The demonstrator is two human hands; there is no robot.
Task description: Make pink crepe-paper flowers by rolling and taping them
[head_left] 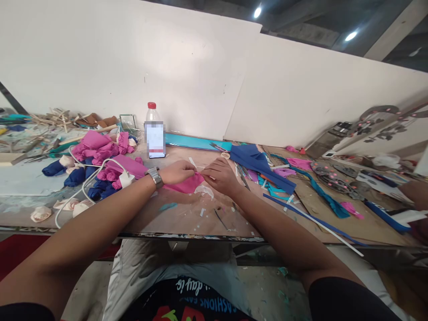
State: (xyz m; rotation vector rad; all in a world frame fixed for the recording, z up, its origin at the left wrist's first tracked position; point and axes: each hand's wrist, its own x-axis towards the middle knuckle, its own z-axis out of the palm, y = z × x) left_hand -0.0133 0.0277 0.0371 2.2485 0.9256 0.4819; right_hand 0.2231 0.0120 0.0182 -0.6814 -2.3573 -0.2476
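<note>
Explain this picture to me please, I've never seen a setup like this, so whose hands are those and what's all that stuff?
There is no robot here. A person wears a camera on their head, looking forward and down, so you see roughly what they see. Their left hand, with a watch on the wrist, and right hand meet at a pink piece, pinched between their fingers. On the worktable, a phone stands in front of a red-capped bottle. To the left lies a pink and blue pile with a white cable; to the right, blue strips and scraps. The blurred arm at the far right seems to be someone else's.
</note>
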